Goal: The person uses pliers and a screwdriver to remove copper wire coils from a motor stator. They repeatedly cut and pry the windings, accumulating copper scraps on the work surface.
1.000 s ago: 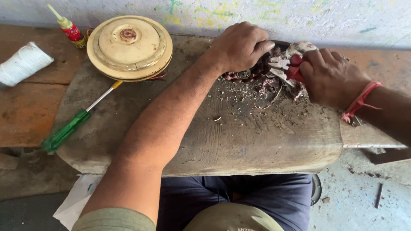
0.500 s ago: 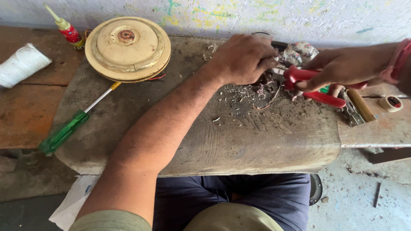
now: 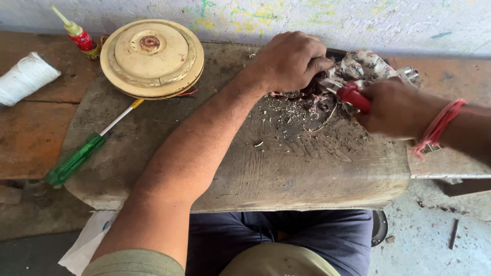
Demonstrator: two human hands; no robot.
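Observation:
My left hand (image 3: pixel 289 60) presses down on a dark tangle of copper winding wire (image 3: pixel 314 99) at the far middle of a worn stone slab (image 3: pixel 286 163). My right hand (image 3: pixel 396 108), with red thread around its wrist, grips red-handled pliers (image 3: pixel 353 95) whose jaws point into the wire under the left hand's fingers. A patterned cloth (image 3: pixel 365 65) lies bunched just behind the pliers. Bits of cut wire and dark debris are scattered on the slab in front of both hands.
A round cream-coloured metal cover (image 3: pixel 152 57) sits at the slab's far left. A green-handled screwdriver (image 3: pixel 84 153) lies diagonally below it. A small red bottle with a yellow nozzle (image 3: pixel 76 33) and a roll of white thread (image 3: pixel 25 77) rest on the reddish ledge at left.
My right hand drew out to the right with the pliers, then came back in; its jaws are now at the wire again. My left hand stayed on the wire bundle.

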